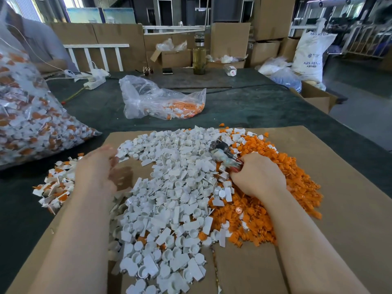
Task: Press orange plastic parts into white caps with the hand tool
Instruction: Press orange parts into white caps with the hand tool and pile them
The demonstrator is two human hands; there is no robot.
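Our right hand (257, 176) grips the red handles of the hand tool (224, 154), its head lying on the white caps (169, 187). Our left hand (96, 168) is blurred, fingers loosely bent, holding nothing we can see. Orange parts (275, 187) heaped right of the caps, all on cardboard (339, 187). Finished pieces (53, 187) just left of it.

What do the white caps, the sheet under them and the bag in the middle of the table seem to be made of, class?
White caps: moulded plastic, matt, going by the uniform hollow shapes.
Sheet: brown cardboard, dull, with a visible seam near the front.
Bag: thin clear plastic film, glossy and crumpled, its orange and white contents showing through.
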